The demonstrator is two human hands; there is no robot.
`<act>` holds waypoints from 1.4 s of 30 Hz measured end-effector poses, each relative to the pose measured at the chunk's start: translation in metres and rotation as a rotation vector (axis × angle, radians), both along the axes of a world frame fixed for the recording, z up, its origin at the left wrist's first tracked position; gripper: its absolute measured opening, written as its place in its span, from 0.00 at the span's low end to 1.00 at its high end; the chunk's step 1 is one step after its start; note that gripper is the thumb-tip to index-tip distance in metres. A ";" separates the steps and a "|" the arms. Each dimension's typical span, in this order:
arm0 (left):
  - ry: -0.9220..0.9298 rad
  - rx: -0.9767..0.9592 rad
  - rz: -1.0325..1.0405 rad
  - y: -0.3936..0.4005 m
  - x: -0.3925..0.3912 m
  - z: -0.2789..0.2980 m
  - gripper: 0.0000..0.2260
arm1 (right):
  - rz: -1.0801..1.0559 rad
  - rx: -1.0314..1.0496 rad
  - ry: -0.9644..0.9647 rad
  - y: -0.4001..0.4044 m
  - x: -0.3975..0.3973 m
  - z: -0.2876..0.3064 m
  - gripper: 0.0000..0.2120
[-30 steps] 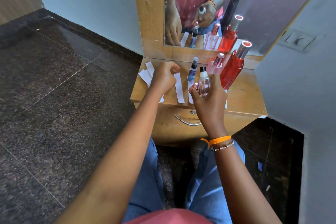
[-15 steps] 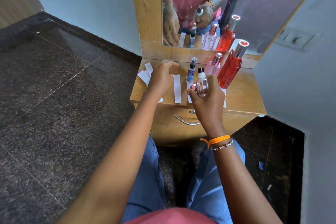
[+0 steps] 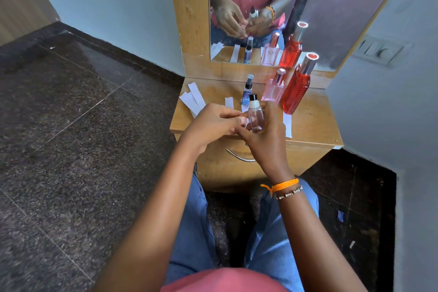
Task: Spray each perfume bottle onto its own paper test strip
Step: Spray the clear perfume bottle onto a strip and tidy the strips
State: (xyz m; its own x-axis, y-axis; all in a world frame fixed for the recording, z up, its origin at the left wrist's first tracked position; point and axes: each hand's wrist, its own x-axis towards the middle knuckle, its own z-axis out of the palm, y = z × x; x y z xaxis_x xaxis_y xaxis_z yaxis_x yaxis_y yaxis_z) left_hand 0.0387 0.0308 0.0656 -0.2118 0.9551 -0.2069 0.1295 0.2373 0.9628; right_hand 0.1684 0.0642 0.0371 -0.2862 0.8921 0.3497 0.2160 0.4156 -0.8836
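Left hand [image 3: 214, 123] moved off strips to right hand [image 3: 265, 135], fingers pinched together; right clamped on clear spray bottle [image 3: 256, 116] above surface [image 3: 310, 123].

A home dressing corner: wooden vanity [image 3: 312, 123] with mirror [image 3: 331, 7], dark stone floor [image 3: 71, 125]

Lower part of clear bottle [image 3: 256, 116] covered by right hand [image 3: 265, 140]. Strips [image 3: 288, 123] partly hidden behind hands and bottles. Left fingers' [image 3: 231, 115] grip unclear. Pink bottle [image 3: 272, 92] label unreadable.

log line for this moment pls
right hand: holds clear bottle | left hand: at bottle | blue, pink, red bottles: on table
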 end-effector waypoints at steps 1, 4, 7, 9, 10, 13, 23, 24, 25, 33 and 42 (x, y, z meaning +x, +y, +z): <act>-0.001 0.002 0.049 0.001 0.001 0.000 0.05 | 0.011 -0.008 0.007 -0.001 0.000 0.000 0.22; -0.064 0.089 0.224 0.004 -0.001 0.006 0.07 | 0.021 -0.037 0.054 -0.005 0.000 0.000 0.28; -0.059 0.175 0.305 0.008 -0.006 0.015 0.07 | 0.054 -0.083 0.074 -0.011 0.000 -0.001 0.31; -0.018 0.202 0.293 0.009 -0.007 0.018 0.08 | 0.082 -0.084 0.052 -0.014 -0.002 0.000 0.31; 0.000 0.200 0.271 0.008 -0.005 0.019 0.08 | 0.091 -0.082 0.046 -0.015 -0.003 0.001 0.31; 0.059 0.174 0.207 0.007 -0.001 0.017 0.06 | 0.111 -0.086 0.038 -0.016 -0.004 0.003 0.33; 0.094 0.062 0.088 0.006 -0.001 0.020 0.16 | 0.220 -0.014 -0.004 -0.013 0.001 0.003 0.29; 0.065 0.068 0.094 0.004 0.000 0.020 0.16 | 0.214 -0.015 -0.011 -0.012 0.002 0.004 0.28; 0.023 0.084 0.100 0.002 0.002 0.021 0.15 | 0.203 -0.027 -0.003 -0.012 0.002 0.005 0.26; -0.086 0.049 -0.197 -0.014 0.019 0.011 0.18 | 0.056 -0.098 0.274 -0.013 0.002 0.027 0.13; 0.289 0.139 -0.003 -0.009 0.029 -0.003 0.18 | 0.022 -0.087 0.252 0.005 0.016 0.042 0.11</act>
State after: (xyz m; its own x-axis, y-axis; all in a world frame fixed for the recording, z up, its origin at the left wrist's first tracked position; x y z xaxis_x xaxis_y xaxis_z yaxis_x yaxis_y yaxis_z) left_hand 0.0677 0.0219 0.0628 -0.2404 0.9706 -0.0061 0.4031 0.1055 0.9090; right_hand 0.1840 0.0690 0.0795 -0.2190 0.9164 0.3350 -0.0240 0.3382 -0.9408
